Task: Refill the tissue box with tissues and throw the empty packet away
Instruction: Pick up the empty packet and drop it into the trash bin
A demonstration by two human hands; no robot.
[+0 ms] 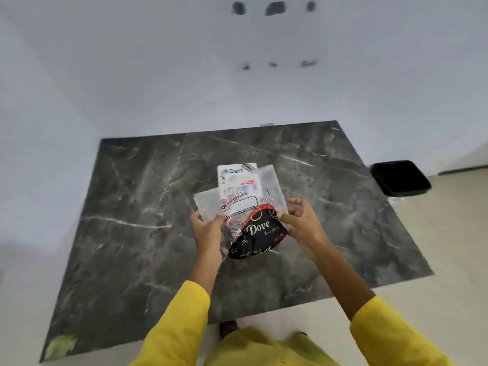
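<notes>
— Where's the tissue packet?

— Centre of the frame, over the dark marble desk (132, 207). The clear tissue packet (266, 186) is pinched at its near corners, left hand (207, 229) and right hand (303, 223), each grip clamped on the plastic.

— And the box?

— The black Dove tissue box (257, 233) sits between the hands; a black bin (400, 178) stands at right
</notes>
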